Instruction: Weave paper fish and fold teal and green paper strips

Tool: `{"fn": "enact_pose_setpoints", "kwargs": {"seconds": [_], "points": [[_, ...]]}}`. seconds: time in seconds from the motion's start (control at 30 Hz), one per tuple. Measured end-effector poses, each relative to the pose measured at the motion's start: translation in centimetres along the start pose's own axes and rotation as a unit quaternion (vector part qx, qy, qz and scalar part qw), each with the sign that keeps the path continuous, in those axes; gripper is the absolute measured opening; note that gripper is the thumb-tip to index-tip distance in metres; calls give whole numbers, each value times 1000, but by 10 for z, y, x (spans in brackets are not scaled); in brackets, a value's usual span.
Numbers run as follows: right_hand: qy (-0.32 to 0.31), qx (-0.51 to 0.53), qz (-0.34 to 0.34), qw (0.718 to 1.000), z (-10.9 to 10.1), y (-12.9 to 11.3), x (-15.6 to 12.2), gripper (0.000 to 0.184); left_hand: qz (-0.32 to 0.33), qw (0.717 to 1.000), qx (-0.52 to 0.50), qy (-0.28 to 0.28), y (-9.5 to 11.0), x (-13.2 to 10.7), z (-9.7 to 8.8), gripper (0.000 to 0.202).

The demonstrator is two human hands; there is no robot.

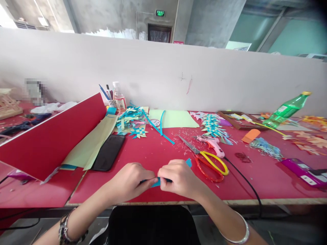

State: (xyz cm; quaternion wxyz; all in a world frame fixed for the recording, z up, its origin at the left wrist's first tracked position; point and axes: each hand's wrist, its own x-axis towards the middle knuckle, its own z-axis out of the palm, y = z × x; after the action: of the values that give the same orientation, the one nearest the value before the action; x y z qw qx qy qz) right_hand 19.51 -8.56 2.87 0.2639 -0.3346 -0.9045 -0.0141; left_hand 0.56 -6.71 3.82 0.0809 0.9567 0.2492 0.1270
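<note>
Forearms (93, 204), left hand (134, 180), right hand (176, 177), blue paper (156, 183) between

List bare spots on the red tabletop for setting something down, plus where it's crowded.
Main patch: red tabletop beyond the left hand and right hand, between phone and scissors. Second: near the front edge, between black cord and purple device. Crowded: along the white partition (paper strip pile, woven piece) and around the glue gun.

Blue strip (156, 183) mostly hidden by hands (176, 175), object (35, 91) at left pixelated, forearms (93, 207) cut off
</note>
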Motion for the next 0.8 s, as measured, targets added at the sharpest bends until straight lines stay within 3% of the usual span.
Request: {"fn": "enact_pose_setpoints", "kwargs": {"seconds": [0.3, 0.53, 0.73, 0.8], "points": [[49, 60, 92, 993, -12, 25, -33, 16, -6, 990, -139, -35, -30, -16, -17, 32], [43, 54, 137, 988, -15, 40, -53, 15, -83, 994, -65, -27, -46, -43, -30, 26], [45, -6, 163, 986, -17, 57, -69, 16, -157, 987, -33, 11, -68, -64, -44, 28], [58, -40, 183, 981, -21, 64, -81, 17, -197, 978, -44, 54, -78, -79, -52, 29]]}}
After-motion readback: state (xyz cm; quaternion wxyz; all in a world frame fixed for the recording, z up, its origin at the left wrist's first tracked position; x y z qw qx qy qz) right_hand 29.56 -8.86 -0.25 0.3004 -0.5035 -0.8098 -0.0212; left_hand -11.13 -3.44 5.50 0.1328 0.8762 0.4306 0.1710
